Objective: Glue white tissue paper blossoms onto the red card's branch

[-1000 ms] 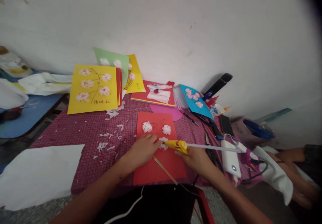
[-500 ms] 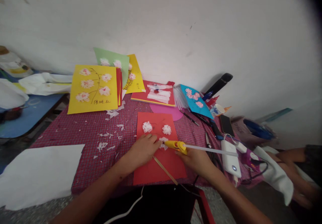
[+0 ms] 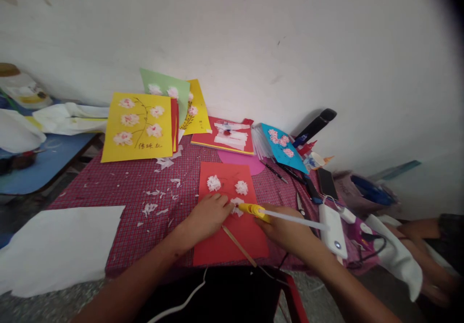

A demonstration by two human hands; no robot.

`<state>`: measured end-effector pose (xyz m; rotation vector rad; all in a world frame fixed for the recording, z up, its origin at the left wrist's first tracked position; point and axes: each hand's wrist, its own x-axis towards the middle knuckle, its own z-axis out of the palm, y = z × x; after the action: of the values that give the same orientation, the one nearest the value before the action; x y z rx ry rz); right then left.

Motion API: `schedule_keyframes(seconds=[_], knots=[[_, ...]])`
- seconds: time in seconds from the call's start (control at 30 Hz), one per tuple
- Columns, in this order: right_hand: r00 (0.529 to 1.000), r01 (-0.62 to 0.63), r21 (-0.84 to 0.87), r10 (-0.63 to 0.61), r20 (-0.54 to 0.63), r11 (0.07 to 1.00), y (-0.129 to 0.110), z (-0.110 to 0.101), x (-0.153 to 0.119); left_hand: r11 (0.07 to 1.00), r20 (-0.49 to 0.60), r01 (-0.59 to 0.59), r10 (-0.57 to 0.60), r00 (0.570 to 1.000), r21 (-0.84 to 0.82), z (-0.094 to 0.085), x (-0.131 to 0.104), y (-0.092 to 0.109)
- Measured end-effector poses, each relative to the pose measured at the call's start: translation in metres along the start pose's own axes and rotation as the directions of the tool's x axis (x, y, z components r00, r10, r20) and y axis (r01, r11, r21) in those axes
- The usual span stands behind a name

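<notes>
A sheet of red card lies in front of me with white tissue-paper flowers on it and thin drawn branches. My right hand is closed round a yellow hot glue gun, from whose back a long pale glue stick sticks out. The gun's nozzle is at the lowest tissue-paper flower. Opposite it, the closed fingers of my left hand are at that flower's left edge. From under this hand a thin wooden stick slants towards me; its upper end is hidden.
Finished flower cards lean against the wall, and a blue card stands at the right. Paper scraps litter the checked cloth. A white power bank, phone, scissors and cables lie rightward. Another person's arm shows far right.
The view has shifted slightly. The glue gun's rear has swung a little, with its nozzle staying at the flower. My left hand has barely moved.
</notes>
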<state>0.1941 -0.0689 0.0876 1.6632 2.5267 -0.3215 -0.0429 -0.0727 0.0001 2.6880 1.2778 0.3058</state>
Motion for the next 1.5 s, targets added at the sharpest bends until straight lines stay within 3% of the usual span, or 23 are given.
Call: schedule_keyframes(seconds=[0.17, 0.33, 0.53, 0.7, 0.9, 1.17, 1.4, 1.5], knots=[[1.0, 0.01, 0.102, -0.011, 0.002, 0.995, 0.009, -0.002, -0.006, 1.0, -0.001, 0.009, -0.009, 1.0, -0.003, 0.001, 0.0, 0.0], [0.995, -0.097, 0.214, 0.094, 0.023, 0.972, 0.024, 0.01, -0.011, 1.0, -0.002, -0.004, 0.004, 1.0, 0.013, 0.001, -0.001, -0.001], [0.983, -0.181, 0.58, 0.137, 0.12, 0.794, 0.036, 0.029, -0.02, 1.0, 0.001, -0.013, 0.013, 1.0, -0.002, 0.003, 0.001, -0.002], [0.98, -0.197, 0.674, 0.121, 0.158, 0.712, 0.029, 0.04, -0.024, 1.0, 0.001, 0.001, -0.001, 1.0, -0.001, 0.006, 0.001, -0.002], [0.976, -0.213, 0.609, 0.136, 0.171, 0.764, 0.022, 0.047, -0.021, 1.0, 0.004, -0.002, 0.002, 1.0, 0.01, 0.005, 0.0, -0.002], [0.985, -0.17, 0.486, 0.138, 0.101, 0.858, 0.025, 0.055, -0.019, 1.0, -0.003, -0.011, 0.012, 1.0, 0.029, 0.004, 0.0, -0.002], [0.99, -0.128, 0.253, 0.109, 0.088, 0.959, 0.017, 0.043, -0.022, 1.0, 0.0, -0.006, 0.006, 1.0, 0.03, 0.004, 0.0, -0.001], [0.993, -0.097, 0.24, 0.079, 0.082, 0.966, 0.015, 0.034, -0.025, 0.999, 0.003, -0.007, 0.007, 1.0, 0.032, 0.004, 0.0, -0.002]])
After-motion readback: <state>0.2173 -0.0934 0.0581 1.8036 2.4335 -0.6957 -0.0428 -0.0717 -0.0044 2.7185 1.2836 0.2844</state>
